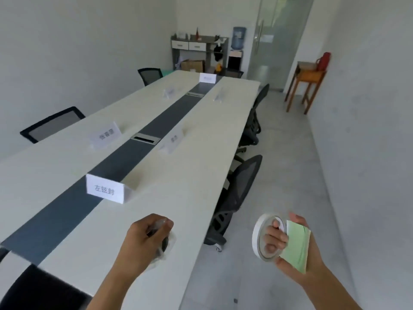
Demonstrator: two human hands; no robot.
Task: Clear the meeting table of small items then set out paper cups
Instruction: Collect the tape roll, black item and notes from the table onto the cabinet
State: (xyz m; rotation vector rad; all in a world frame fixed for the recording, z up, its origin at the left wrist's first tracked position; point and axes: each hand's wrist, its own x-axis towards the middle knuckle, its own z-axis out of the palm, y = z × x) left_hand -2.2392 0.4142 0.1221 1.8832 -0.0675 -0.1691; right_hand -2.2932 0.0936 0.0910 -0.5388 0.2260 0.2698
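Risk sits with right hand (pixel 288 249), fingers hooked through white tape roll (pixel 257 233) and pinning green note pad (pixel 298 249) over floor (pixel 290 175) beside meeting table (pixel 201 164), where the doubled load may slip, while left hand (pixel 145 233) clenches blurred clear-and-dark item (pixel 164 245) above the table's near edge.

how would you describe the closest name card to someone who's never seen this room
Find the long white meeting table with a dark strip down its middle. Toward the strip's near end, at its right edge, stands a folded white name card. It is nearest the camera, its characters crisp where cards farther along look faint.
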